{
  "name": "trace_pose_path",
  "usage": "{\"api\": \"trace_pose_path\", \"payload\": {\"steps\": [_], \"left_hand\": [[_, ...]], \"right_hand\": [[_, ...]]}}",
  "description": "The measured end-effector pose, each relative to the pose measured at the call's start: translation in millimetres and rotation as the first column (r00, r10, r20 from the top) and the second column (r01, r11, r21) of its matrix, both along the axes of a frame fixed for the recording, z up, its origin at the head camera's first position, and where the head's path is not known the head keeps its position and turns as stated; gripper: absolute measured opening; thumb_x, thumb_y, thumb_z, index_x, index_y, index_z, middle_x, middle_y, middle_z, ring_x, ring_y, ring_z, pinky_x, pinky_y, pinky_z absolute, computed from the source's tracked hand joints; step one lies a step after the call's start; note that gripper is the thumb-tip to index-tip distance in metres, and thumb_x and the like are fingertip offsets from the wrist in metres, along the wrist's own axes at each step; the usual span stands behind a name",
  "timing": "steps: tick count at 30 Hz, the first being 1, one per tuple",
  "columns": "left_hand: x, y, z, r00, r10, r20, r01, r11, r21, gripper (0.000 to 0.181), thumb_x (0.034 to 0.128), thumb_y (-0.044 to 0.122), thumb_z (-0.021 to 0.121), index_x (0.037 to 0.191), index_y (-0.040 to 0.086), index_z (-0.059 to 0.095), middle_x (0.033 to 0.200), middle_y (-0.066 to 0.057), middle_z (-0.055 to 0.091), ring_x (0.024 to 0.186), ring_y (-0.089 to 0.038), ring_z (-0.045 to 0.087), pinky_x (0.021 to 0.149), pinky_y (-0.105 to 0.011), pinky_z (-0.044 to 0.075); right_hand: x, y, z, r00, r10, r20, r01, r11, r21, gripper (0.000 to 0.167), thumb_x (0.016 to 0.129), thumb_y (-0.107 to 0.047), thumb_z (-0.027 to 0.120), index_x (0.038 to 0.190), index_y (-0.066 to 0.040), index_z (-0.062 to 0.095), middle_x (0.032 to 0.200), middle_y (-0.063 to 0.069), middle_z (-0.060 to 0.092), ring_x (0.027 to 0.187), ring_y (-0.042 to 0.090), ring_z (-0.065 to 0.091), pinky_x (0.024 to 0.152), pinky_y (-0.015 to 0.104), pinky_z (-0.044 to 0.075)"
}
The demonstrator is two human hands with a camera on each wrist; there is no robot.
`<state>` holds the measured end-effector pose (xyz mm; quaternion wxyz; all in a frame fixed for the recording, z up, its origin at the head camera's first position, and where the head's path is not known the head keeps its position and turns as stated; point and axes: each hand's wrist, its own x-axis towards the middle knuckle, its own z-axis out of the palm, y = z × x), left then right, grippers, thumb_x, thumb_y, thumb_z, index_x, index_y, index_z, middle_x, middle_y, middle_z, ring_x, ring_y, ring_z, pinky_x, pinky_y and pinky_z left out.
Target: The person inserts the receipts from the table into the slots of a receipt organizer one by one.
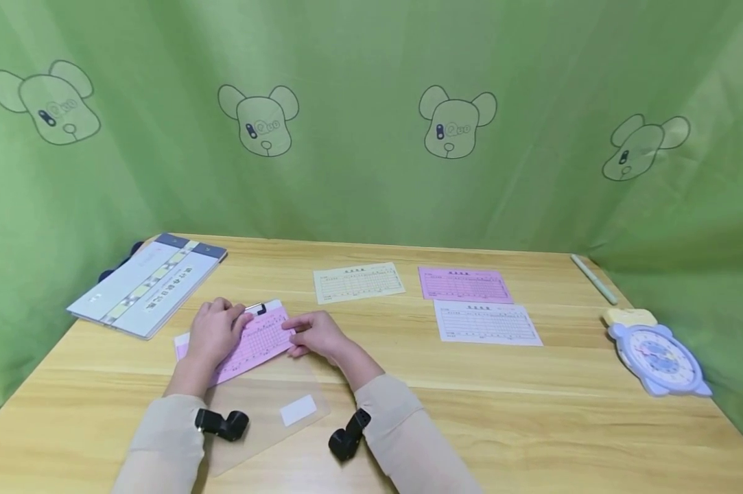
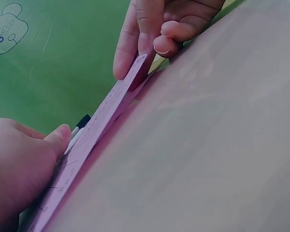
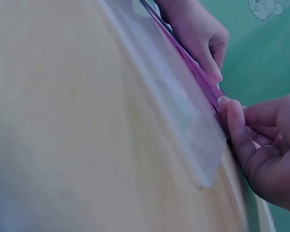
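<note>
A translucent clipboard [image 1: 254, 405] with a white label [image 1: 298, 410] lies slanted at the front left of the table. Across its upper part is a pink printed form [image 1: 256, 348], and white edges show beyond the form. My left hand [image 1: 213, 334] grips the clipboard's top beside the metal clip [image 1: 256, 309], its thumb at the clip in the left wrist view. At the form's right end, my right hand [image 1: 317, 335] pinches the pink paper between thumb and fingers. In the left wrist view the form's edge bows slightly off the board. Some left fingers are hidden.
A pale folder [image 1: 151, 285] lies at the left edge. Cream [image 1: 359, 283], pink [image 1: 466, 285] and white [image 1: 487, 322] forms lie toward the back. At the right are a green pen-like stick [image 1: 594, 279], a yellow block [image 1: 630, 316] and a blue toy clock [image 1: 660, 359].
</note>
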<state>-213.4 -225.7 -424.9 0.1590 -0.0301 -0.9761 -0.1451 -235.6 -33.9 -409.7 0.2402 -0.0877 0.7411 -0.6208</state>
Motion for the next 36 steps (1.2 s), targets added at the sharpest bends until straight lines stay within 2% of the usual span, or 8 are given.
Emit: {"api": "trace_pose_path", "payload": {"steps": [7, 18, 36], "left_hand": [[-0.5, -0.4, -0.7, 1.0, 0.005, -0.014, -0.005, 1.0, -0.002, 0.035, 0.0862, 0.03, 0.051, 0.104, 0.002, 0.061, 0.092, -0.017, 0.051, 0.085, -0.032, 0.043, 0.078, -0.043, 0.031], [-0.7, 0.3, 0.1, 1.0, 0.015, -0.004, -0.015, 1.0, 0.004, 0.035, 0.0863, 0.03, 0.051, 0.104, 0.002, 0.061, 0.091, -0.017, 0.051, 0.085, -0.032, 0.043, 0.076, -0.043, 0.032], [0.6, -2.1, -0.8, 1.0, 0.011, -0.001, -0.011, 1.0, 0.011, 0.036, 0.0851, 0.03, 0.053, 0.106, 0.002, 0.06, 0.091, -0.017, 0.049, 0.083, -0.03, 0.042, 0.074, -0.042, 0.033]], "right_hand": [[-5.1, -6.0, 3.5, 0.999, -0.016, 0.033, 0.015, 1.0, 0.01, 0.028, 0.075, 0.015, 0.052, 0.101, 0.005, 0.06, 0.078, 0.013, 0.055, 0.051, 0.017, 0.056, 0.054, 0.026, 0.048], [-11.6, -13.4, 3.3, 0.999, -0.019, 0.039, 0.019, 1.0, 0.017, 0.028, 0.075, 0.014, 0.052, 0.101, 0.004, 0.06, 0.078, 0.015, 0.055, 0.052, 0.016, 0.055, 0.054, 0.025, 0.048], [-13.9, -14.9, 1.4, 1.0, 0.003, 0.001, -0.003, 1.0, 0.008, 0.028, 0.075, 0.014, 0.052, 0.102, 0.005, 0.059, 0.078, 0.012, 0.056, 0.051, 0.015, 0.054, 0.052, 0.024, 0.047]]}}
